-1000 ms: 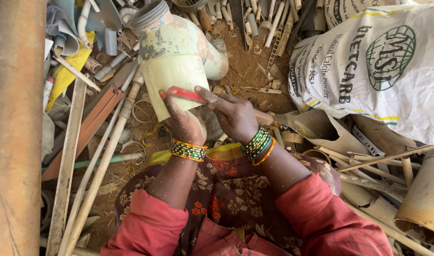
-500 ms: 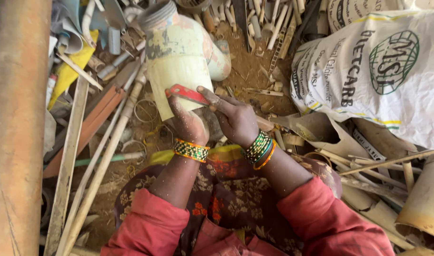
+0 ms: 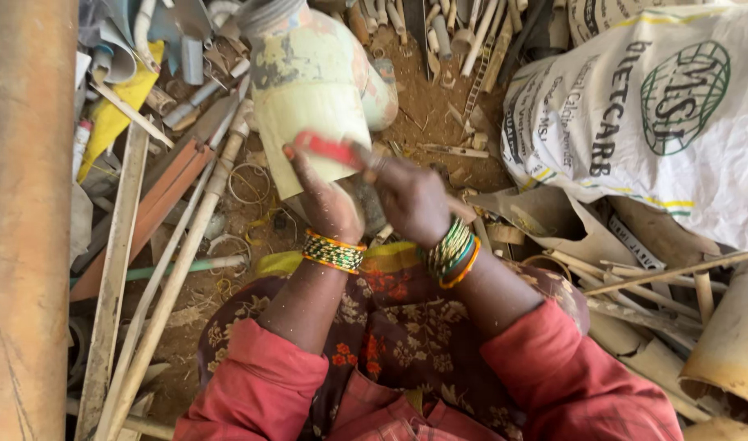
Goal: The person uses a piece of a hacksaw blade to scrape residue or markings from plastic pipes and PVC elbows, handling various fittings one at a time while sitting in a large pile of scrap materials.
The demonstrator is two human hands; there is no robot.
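A: What is lying nearest the camera?

B: Red sleeves [image 3: 260,392] and a dark floral cloth [image 3: 398,327] over the lap. Just beyond them, green and orange bangles [image 3: 333,251] are circling both wrists.

A: And the hands?

B: The left hand [image 3: 329,204] is pressing against the lower edge of a pale yellow-green plastic jar [image 3: 313,98], fingers curled onto it. The right hand [image 3: 411,200] is sitting just right of the left, clenched around a red-handled tool [image 3: 329,149]. The tool's red end is poking out leftward over the left hand's fingertips and lying across the jar's pale face.

A: Where is the jar sitting?

B: Directly beyond both hands, tilted, its grey threaded neck pointing away from the person. Whether its lower edge is touching the ground I cannot tell.

A: Anything around them?

B: Left of the left hand, long wooden sticks [image 3: 174,269] and a reddish slat [image 3: 149,212] are lying on the dirt. Far left, a wide brown pipe [image 3: 23,220] is running up the view. Right of the right hand and beyond it, a white printed sack [image 3: 660,114] is resting on scrap; cut pipe pieces [image 3: 464,33] are scattered beyond the jar.
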